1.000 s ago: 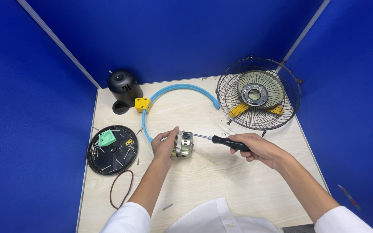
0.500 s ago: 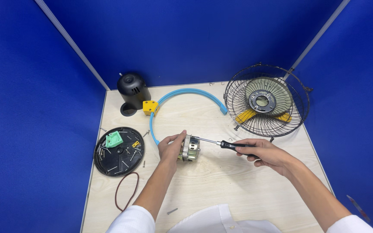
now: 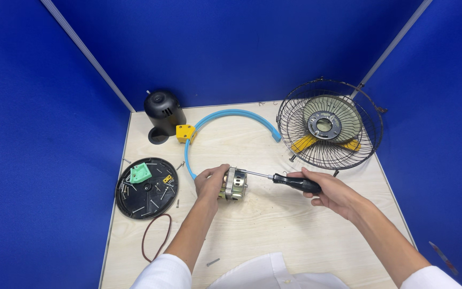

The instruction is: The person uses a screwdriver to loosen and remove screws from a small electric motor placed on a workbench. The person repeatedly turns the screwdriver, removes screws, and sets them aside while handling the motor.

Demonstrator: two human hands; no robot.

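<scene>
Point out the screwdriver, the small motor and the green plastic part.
screwdriver (image 3: 297, 183), head view, on its black handle.
small motor (image 3: 236, 183), head view, on its metal body.
green plastic part (image 3: 140, 173), head view, on its top face.

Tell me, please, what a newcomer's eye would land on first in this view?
Probably the centre of the pale wooden table, where the left hand grips a small metal motor while the right hand aims a black-handled screwdriver at it. Next comes the wire fan guard at the back right, then the black round tray of screws at the left.
</scene>
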